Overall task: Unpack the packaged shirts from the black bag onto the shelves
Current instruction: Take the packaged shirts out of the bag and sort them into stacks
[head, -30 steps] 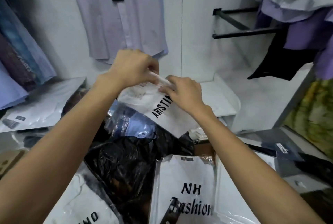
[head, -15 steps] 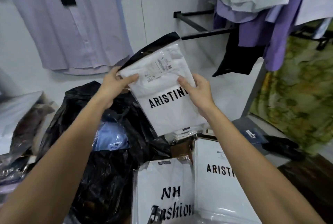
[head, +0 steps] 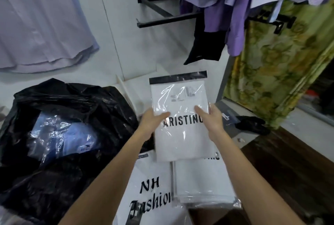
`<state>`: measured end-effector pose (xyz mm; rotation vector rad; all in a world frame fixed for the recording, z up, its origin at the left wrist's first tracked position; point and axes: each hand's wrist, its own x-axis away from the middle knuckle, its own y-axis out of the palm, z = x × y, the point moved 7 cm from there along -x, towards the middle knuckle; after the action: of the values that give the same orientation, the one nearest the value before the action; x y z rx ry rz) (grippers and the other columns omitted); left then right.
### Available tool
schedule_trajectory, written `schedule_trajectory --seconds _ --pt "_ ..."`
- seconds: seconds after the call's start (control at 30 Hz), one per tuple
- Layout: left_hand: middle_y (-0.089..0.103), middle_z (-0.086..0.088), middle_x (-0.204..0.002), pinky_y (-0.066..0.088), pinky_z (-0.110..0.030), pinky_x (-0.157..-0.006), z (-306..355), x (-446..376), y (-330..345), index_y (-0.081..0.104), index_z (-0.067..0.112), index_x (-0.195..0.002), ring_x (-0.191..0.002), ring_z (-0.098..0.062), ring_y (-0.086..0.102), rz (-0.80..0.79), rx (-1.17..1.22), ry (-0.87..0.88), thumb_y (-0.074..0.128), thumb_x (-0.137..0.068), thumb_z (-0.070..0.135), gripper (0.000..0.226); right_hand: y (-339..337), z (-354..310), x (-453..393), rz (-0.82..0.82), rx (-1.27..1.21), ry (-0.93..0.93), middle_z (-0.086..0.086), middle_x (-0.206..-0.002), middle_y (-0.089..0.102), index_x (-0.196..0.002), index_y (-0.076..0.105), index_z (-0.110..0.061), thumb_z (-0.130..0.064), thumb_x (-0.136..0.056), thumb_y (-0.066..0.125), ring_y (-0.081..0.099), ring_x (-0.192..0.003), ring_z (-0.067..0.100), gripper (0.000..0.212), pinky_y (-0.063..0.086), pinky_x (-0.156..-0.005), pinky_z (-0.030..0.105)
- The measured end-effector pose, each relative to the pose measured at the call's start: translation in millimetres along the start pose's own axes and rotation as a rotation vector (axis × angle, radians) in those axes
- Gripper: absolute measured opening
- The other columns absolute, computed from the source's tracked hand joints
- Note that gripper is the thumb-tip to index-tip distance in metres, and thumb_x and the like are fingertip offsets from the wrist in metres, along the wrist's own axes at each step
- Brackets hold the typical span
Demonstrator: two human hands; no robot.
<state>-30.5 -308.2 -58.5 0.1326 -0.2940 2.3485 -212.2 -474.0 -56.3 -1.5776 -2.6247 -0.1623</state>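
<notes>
**White packaged shirt held in both my hands**

I hold the white packaged shirt (head: pixel 180 116) with ARISTINO printed across it, my left hand (head: pixel 151 122) on its left edge and my right hand (head: pixel 213 121) on its right edge, thumbs lying over the front. Left of this shirt the black bag (head: pixel 72 134) sits open, a blue packaged shirt (head: pixel 66 138) showing inside. Below the shirt lie a stack of white packages (head: pixel 204 185) and, beside that, an NH Fashion package (head: pixel 150 194). Above it, purple shirts (head: pixel 216 11) hang from a black wall rail (head: pixel 162 20).

Soft even light, plastic glare, wide-angle bending, slight blur
</notes>
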Motion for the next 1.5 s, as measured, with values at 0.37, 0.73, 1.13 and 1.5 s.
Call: schedule_trajectory --seconds 0.37,0.73,1.13,1.5 --pt "0.055 -0.012 -0.123 0.041 -0.031 -0.079 -141.0 10.7 95.5 0.055 0.011 -0.113 -0.110 -0.023 0.048 -0.164 -0.649 -0.171 0.084 -0.077 0.042 0.056 -94.1 139.4 23.9 0.084 0.588 0.377 0.011 -0.121 0.061 -0.133 0.053 -0.010 -0.019 -0.084 0.078 0.059 -0.105 0.024 0.055 0.051 -0.083 0.029" --pt "0.070 0.011 -0.080 0.058 -0.032 -0.078 -91.5 42.4 -68.1 0.071 0.034 -0.104 -0.081 -0.008 0.069 0.328 -0.354 0.014 0.076 -0.087 0.032 0.018 119.7 79.2 43.8 -0.339 0.675 -0.275 0.006 -0.131 0.050 -0.138 0.058 -0.020 -0.016 -0.088 0.072 0.054 -0.122 0.027 0.052 0.045 -0.108 0.040" --pt "0.070 -0.022 -0.118 0.047 -0.036 -0.092 -111.8 96.6 -331.5 0.067 0.000 -0.120 -0.113 -0.037 0.064 0.866 -0.480 -0.173 0.069 -0.092 0.016 0.033 381.2 64.5 154.0 -1.023 0.433 -0.370 0.001 -0.133 0.067 -0.145 0.055 -0.018 -0.012 -0.098 0.066 0.064 -0.118 0.010 0.049 0.047 -0.100 0.017" --pt "0.050 0.004 -0.068 0.038 -0.032 -0.062 -139.0 39.3 -314.7 0.051 0.017 -0.077 -0.066 -0.015 0.046 0.532 -0.323 -0.208 0.080 -0.087 0.031 0.034 350.3 82.8 88.5 -0.752 0.686 -0.320 0.004 -0.137 0.062 -0.142 0.056 -0.017 -0.021 -0.096 0.067 0.058 -0.125 0.020 0.047 0.041 -0.101 0.023"
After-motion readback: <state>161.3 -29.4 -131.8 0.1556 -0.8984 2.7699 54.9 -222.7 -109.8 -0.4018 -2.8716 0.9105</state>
